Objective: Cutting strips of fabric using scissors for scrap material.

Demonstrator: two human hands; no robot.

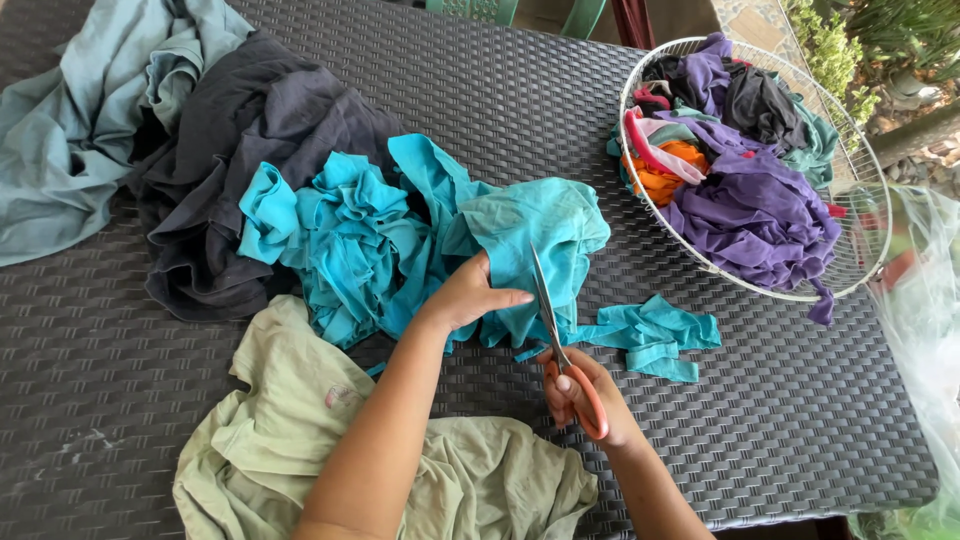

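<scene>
My left hand (468,295) presses on and grips a bunched teal cloth (520,235) at the middle of the dark woven table (110,370). My right hand (585,395) holds orange-handled scissors (560,350), whose blades point up into the teal cloth's edge, right beside my left thumb. A cut strip of teal cloth (655,335) lies just right of the scissors. More crumpled teal fabric (335,240) is heaped left of my left hand.
A pale green garment (270,440) lies under my left forearm. A dark grey garment (250,140) and a grey-green one (80,110) lie at the back left. A white wire basket (870,160) with purple, orange and dark rags stands at the right, a clear plastic bag (925,330) beside it.
</scene>
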